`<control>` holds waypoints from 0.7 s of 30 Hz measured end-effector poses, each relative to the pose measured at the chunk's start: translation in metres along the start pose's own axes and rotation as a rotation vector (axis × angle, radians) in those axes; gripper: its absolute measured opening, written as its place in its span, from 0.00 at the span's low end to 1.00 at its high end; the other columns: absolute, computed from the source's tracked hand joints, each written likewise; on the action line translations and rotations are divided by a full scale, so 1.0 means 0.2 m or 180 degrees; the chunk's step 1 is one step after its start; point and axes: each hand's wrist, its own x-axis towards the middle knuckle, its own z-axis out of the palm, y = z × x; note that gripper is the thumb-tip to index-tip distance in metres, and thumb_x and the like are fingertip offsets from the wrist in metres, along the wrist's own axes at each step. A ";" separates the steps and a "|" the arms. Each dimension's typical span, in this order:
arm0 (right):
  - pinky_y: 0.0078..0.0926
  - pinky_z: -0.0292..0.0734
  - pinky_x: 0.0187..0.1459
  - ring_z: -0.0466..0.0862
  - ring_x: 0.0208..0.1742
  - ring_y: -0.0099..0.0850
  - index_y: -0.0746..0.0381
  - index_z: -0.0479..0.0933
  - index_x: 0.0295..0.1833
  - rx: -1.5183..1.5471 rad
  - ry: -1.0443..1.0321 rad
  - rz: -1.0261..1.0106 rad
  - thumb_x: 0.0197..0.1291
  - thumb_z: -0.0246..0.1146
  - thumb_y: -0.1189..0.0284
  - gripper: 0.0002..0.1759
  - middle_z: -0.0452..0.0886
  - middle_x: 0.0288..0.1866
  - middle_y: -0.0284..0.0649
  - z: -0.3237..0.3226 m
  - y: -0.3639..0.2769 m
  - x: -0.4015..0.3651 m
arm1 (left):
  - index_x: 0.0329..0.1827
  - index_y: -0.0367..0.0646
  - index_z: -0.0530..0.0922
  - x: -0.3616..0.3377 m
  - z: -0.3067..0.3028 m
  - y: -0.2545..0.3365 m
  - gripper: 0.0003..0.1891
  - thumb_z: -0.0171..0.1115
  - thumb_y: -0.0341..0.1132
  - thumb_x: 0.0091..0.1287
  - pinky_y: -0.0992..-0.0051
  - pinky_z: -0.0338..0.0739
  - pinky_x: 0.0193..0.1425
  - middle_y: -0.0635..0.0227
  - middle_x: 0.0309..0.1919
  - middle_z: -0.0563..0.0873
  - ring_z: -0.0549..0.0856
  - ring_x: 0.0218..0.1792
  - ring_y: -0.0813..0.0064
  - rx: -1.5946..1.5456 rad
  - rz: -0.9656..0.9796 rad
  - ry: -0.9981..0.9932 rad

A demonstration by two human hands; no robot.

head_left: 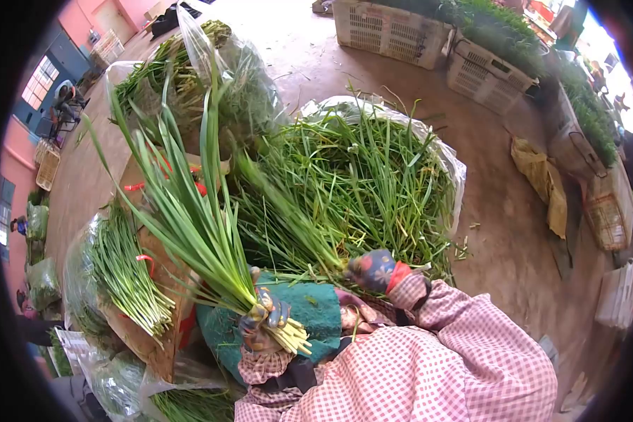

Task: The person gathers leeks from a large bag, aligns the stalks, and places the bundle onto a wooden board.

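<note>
My left hand (266, 322), in a dark patterned glove, is closed around a bunch of garlic chives (211, 246). The long flat leaves fan up and to the left, and the pale stem ends poke out below my fingers. My right hand (373, 271), gloved and with a red band at the wrist, is smeared by motion; it grips the base of a blurred handful of green leaves (295, 218). Behind that handful lies a big heap of loose greens (373, 183) on white plastic sheeting. A green cloth (302, 302) covers my lap near the left hand.
To the left, a bundle of chives (130, 274) with a red tie rests on a brown board (165, 352). A clear plastic bag (243, 77) full of greens stands beyond. Plastic crates (390, 35) of greens line the right, near a yellowish sack (541, 183).
</note>
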 end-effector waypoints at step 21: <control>0.35 0.72 0.26 0.77 0.24 0.41 0.58 0.74 0.41 -0.0293 0.0999 0.0996 0.52 0.54 0.58 0.17 0.76 0.20 0.45 -0.10 0.17 0.07 | 0.63 0.37 0.51 -0.01 0.02 0.00 0.31 0.53 0.27 0.58 0.79 0.67 0.25 0.69 0.29 0.76 0.71 0.20 0.83 0.0025 0.0064 0.0110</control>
